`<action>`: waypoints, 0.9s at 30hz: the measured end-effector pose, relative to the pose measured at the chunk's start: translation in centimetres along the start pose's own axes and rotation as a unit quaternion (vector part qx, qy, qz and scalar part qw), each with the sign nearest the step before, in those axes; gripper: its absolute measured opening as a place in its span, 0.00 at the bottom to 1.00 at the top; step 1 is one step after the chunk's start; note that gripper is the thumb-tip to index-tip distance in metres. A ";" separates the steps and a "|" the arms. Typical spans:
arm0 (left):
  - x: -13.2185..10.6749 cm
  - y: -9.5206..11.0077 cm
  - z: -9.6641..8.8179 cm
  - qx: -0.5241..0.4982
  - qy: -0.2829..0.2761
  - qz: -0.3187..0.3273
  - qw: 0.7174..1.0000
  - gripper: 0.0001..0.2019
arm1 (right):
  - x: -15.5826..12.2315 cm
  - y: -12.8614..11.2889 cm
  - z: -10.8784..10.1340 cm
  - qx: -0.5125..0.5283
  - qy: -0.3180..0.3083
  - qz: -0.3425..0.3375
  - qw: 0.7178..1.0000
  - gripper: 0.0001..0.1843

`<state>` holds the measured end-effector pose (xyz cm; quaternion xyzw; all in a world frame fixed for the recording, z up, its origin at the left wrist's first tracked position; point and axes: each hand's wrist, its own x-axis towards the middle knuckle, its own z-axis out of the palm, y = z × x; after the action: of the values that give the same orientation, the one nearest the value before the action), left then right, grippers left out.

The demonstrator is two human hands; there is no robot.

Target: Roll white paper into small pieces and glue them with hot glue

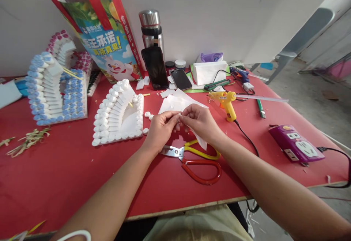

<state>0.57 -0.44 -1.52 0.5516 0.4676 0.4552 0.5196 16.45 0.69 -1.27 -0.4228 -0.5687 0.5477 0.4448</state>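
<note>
My left hand [161, 128] and my right hand [200, 123] meet over the front middle of the table, fingertips pinched together. Between them is a small piece of white paper [202, 141], its tail hanging below my right hand; the rest is mostly hidden by fingers. Scissors [197, 175] with one yellow and one red handle lie just below my hands. To the left stands a white fan-shaped model [117, 122] edged with rolled white balls, and a few loose white balls [146, 131] sit beside it. More white sheets [171, 104] lie behind my hands.
A yellow glue gun [228, 105] and a purple power strip [298, 144] with cords are at right. Phones [155, 67], a steel flask [150, 23], tissues [210, 73] and a printed bag [101, 40] line the back. A blue-and-white model [74, 100] stands at left.
</note>
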 end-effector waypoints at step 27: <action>0.1 0.7 -0.9 0.199 0.000 0.166 0.966 0.07 | -0.2 -0.7 -0.3 0.012 -0.020 0.017 1.000 0.07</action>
<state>-0.27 -0.20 -0.82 0.7139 0.4508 0.4329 0.3158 16.76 0.51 -0.57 -0.4155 -0.5635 0.5706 0.4292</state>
